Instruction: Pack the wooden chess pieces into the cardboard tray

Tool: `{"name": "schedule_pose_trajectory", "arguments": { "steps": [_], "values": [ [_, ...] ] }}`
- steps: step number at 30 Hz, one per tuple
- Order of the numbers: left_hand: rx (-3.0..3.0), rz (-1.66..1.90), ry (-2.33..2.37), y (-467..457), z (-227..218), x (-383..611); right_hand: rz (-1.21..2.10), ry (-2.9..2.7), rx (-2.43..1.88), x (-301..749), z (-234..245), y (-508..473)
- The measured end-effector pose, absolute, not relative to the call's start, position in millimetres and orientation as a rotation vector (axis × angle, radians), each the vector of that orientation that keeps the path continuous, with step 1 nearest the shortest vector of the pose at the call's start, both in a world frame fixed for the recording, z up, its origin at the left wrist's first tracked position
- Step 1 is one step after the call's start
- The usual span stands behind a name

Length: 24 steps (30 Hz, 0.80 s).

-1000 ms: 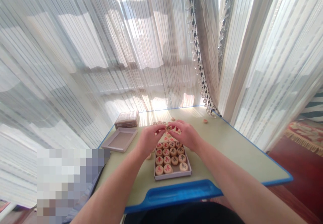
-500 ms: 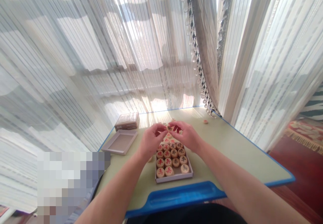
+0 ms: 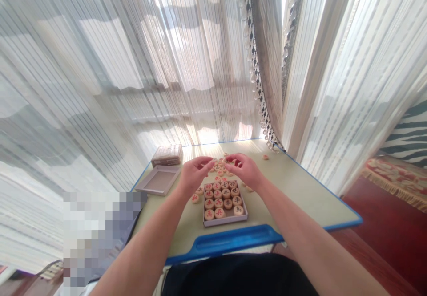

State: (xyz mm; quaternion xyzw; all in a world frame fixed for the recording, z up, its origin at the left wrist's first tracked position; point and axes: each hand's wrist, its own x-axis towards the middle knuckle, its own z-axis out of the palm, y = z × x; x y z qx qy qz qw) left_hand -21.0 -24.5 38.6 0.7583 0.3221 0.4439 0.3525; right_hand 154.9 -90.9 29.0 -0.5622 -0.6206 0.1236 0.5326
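Note:
Both hands reach over a cluster of round wooden Chinese chess pieces (image 3: 219, 168) beyond an open box. My right hand (image 3: 246, 169) holds a Chinese chess piece (image 3: 227, 161) with a black character between thumb and fingertips. My left hand (image 3: 196, 174) hovers opposite, thumb and fingers a little apart, with no piece visible in it. Below them the shallow box (image 3: 227, 221) holds rows of pieces, red characters on the left and black on the right. One gap shows in its nearest row, beside the black horse piece (image 3: 238, 210).
An empty box lid (image 3: 158, 180) lies at the left, in front of a patterned box (image 3: 167, 154). Loose pieces (image 3: 195, 198) lie left of the box; another piece (image 3: 265, 157) sits far right. A blue rim (image 3: 233, 239) edges the table, with curtains (image 3: 187, 87) behind.
My hands have moved apart, and the piece that was between both hands is now at my right fingertips. The camera view has shifted, uncovering more loose pieces.

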Motion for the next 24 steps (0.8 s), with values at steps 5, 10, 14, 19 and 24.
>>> {"name": "schedule_pose_trajectory", "arguments": {
  "steps": [5, 10, 14, 19, 24],
  "values": [
    [1.923, 1.279, 0.992, -29, 51, -33, 0.293, -1.514, -1.398, 144, 33, -122],
    [1.862, 1.307, 1.094, -44, 44, -42, 0.105, -1.532, -1.381, 129, 12, -152],
    [1.756, 1.494, 0.994, -58, 19, -48, -0.061, -1.596, -1.406, 121, -10, -159],
    [2.055, 1.428, 1.186, -68, 1, -54, -0.119, -1.706, -1.429, 118, -16, -161],
    [2.285, 1.305, 1.345, -69, -3, -53, -0.123, -1.679, -1.454, 120, -16, -161]
  ]
}}
